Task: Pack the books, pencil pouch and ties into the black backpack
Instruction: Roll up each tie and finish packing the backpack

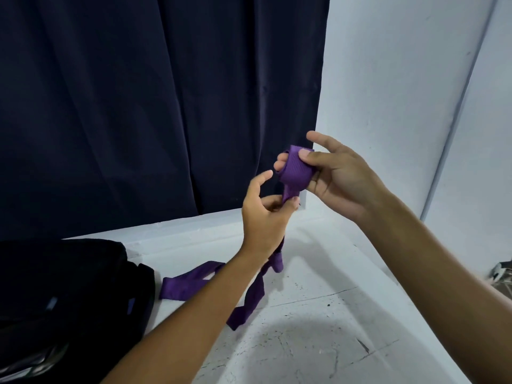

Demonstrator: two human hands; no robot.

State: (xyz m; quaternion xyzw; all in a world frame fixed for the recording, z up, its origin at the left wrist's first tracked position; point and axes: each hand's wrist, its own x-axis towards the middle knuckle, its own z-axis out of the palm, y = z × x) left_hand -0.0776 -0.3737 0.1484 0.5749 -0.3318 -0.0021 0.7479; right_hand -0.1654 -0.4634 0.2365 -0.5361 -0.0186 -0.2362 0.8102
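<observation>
Above the white surface (pixel 318 273), our right hand (pixel 332 176) grips the rolled tie (pixel 295 170) while our left hand (pixel 266 214), just below, pinches its tail, which trails down-left toward the backpack (pixel 69 286).

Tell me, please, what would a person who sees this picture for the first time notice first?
First, the long purple fabric tie, partly rolled in the right hand at the centre right, in front of the dark navy curtain. The left hand pinches the strip just below, and the tail trails down onto the white surface. The black fabric backpack lies at the lower left.
</observation>
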